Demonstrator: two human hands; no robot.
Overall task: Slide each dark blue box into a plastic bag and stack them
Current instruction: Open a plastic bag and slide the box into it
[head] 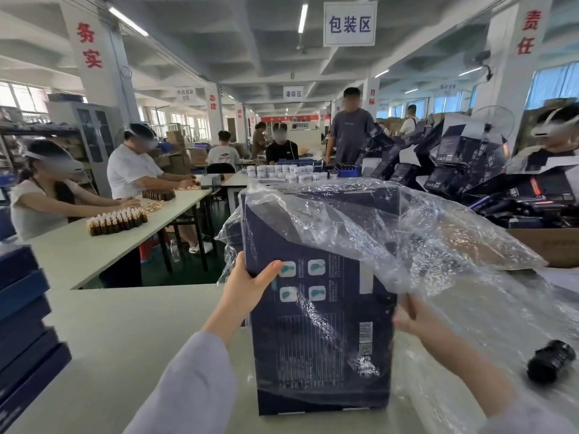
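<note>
White table (125, 339) under your arms carries it all. Plastic bag (407, 233): draped over the top of the dark blue box (319, 339), which stands upright mid-table. Its lower half looks bare, so you're mid-bagging, with stacking still to do. Pile of blue boxes (22, 324) far left; bagged or not, unclear. Left hand (244, 286) clamps the box's left edge. Right hand (413, 317), seen through film, pinches the bag.

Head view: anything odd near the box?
Nothing looks damaged. The plastic bag drapes crumpled over only the top of the dark blue box; a black cylinder lies loose on its side at right.
</note>
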